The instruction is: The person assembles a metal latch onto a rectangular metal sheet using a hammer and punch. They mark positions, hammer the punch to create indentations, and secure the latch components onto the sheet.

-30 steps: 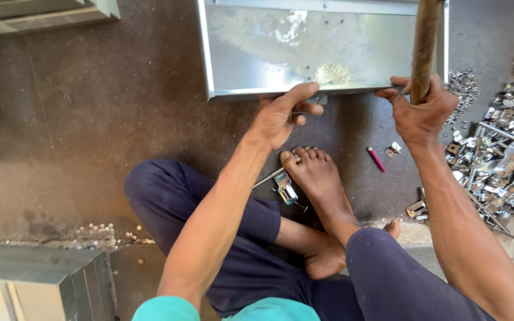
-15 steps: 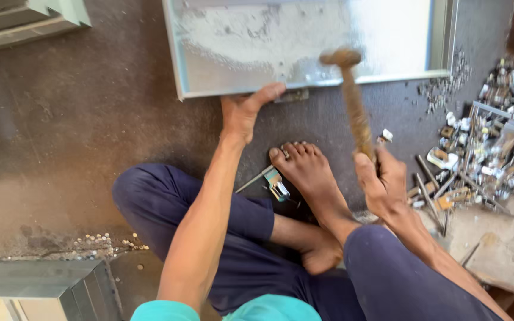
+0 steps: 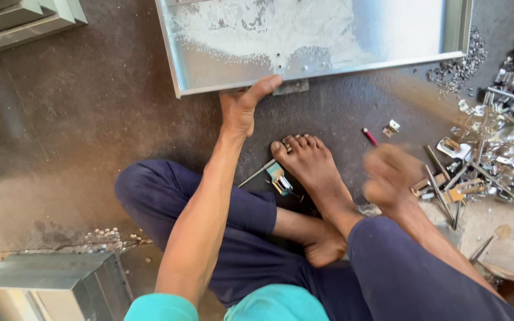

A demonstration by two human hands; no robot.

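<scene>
While the left hand presses flat, fingers spread, against the near edge of the galvanised sheet-metal tray, the right hand is just a blur down by the knee; it looks balled up like a fist, but I honestly can't tell whether it's gripping anything, the motion smear eats it. The tray lies on the dark floor straight ahead of the person, folded rims already up along its left and near sides, so my guess is the bending is mostly done; a small metal tab pokes out from under the near rim just right of the thumb, and that bit looks like what's left to work on. No way to judge the far rim, it's out of shot.

Packages, labels, signs: none that I can spot. Closest thing is a small red marker-like stick on the floor below the tray's right half; right of the tray sits a heap of shiny metal clips and brackets; a little blue-and-silver tool lies beside the bare foot, below the tray; more folded grey ductwork off to the tray's left.
</scene>
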